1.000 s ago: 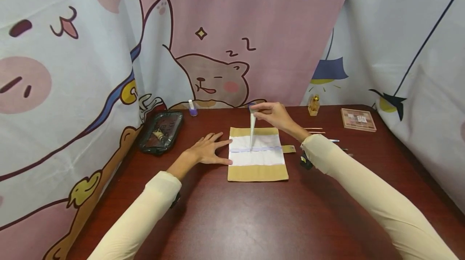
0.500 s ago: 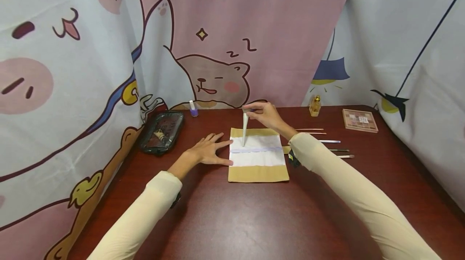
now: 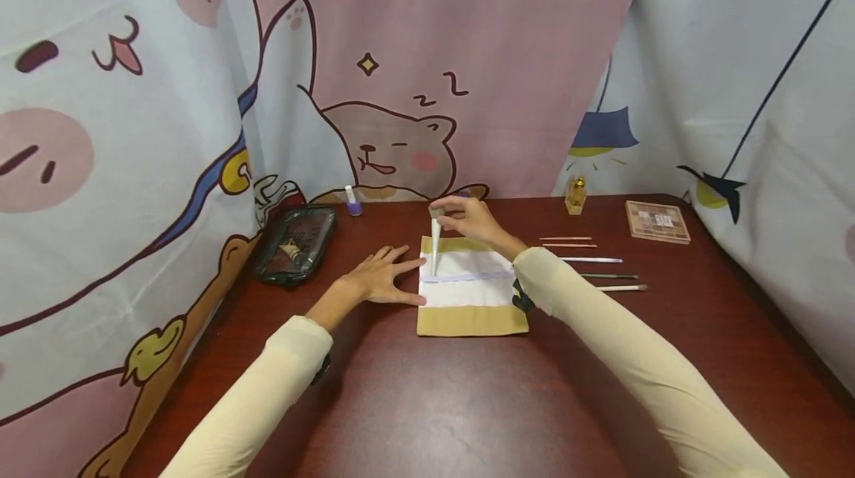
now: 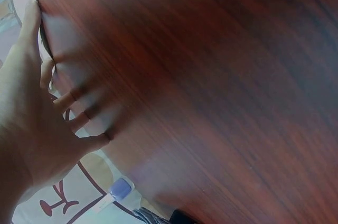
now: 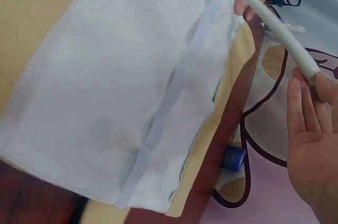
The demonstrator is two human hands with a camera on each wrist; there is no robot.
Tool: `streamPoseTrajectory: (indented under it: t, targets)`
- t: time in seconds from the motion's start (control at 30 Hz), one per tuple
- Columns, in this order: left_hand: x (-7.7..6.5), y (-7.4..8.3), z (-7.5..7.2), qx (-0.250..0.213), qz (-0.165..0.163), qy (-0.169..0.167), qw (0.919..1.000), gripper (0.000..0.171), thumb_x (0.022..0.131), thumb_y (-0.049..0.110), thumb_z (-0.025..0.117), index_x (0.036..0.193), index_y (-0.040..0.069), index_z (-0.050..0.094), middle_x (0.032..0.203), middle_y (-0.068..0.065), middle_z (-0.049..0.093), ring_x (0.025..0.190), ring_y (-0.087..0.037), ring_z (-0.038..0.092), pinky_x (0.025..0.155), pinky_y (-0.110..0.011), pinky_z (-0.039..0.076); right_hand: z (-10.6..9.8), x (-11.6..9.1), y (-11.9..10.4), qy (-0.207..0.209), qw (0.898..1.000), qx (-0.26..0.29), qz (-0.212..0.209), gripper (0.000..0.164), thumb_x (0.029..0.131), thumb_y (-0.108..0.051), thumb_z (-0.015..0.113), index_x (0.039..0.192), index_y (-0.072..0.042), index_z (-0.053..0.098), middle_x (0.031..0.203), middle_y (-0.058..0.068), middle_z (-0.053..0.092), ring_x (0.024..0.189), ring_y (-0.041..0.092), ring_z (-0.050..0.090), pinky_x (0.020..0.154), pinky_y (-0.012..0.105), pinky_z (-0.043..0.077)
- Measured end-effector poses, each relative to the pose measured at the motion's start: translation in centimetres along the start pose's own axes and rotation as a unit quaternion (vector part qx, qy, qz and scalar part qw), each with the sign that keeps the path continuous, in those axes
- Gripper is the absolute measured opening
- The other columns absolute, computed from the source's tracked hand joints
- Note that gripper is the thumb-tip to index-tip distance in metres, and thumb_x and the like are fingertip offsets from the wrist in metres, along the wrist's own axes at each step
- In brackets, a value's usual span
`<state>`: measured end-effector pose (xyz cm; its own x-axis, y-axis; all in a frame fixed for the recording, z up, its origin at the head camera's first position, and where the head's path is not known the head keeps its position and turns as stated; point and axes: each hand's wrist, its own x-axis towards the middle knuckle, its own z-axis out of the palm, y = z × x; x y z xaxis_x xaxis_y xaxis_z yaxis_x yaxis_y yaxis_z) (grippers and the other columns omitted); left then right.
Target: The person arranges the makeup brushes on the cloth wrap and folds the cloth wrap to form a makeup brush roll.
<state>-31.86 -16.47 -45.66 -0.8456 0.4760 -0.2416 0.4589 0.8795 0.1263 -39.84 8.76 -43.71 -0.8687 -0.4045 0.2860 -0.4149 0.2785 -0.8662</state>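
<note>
The right hand (image 3: pixel 473 220), grip pinching a white brush (image 3: pixel 436 244), has moved toward the left edge of the cloth case (image 3: pixel 473 321), apparently positioning it beside the finger-spread left hand (image 3: pixel 381 276).

On the table (image 3: pixel 414 404), the brush roll (image 3: pixel 473 321) lies between a case (image 3: pixel 314 229), left, and loose makeup brushes (image 3: pixel 594 260), right; a perfume bottle (image 3: pixel 576 197) stands left of the eyeshadow palette (image 3: pixel 657 222).
</note>
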Motion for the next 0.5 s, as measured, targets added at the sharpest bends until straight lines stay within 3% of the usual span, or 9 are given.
streamPoseTrajectory:
  t: [0.23, 0.5]
  targets:
    - [0.0, -0.1, 0.2, 0.008, 0.000, -0.004, 1.0000, 0.095, 0.082, 0.088, 0.055, 0.163, 0.046, 0.027, 0.174, -0.005, 0.014, 0.158, -0.035, 0.014, 0.122, -0.064, 0.021, 0.9, -0.4, 0.5, -0.018, 0.999, -0.035, 0.006, 0.030, 0.097, -0.002, 0.072, 0.127, -0.002, 0.072, 0.117, 0.018, 0.075, 0.106, 0.031, 0.074, 0.086, 0.040, 0.061]
    - [-0.1, 0.0, -0.3, 0.010, 0.011, -0.001, 0.9999, 0.094, 0.085, 0.084, 0.057, 0.164, 0.043, 0.028, 0.173, -0.008, 0.016, 0.157, -0.036, 0.016, 0.121, -0.065, 0.022, 1.3, -1.3, 1.2, -0.062, 0.994, -0.085, 0.016, 0.029, 0.097, -0.009, 0.075, 0.126, -0.005, 0.074, 0.126, 0.014, 0.073, 0.117, 0.032, 0.070, 0.097, 0.045, 0.057]
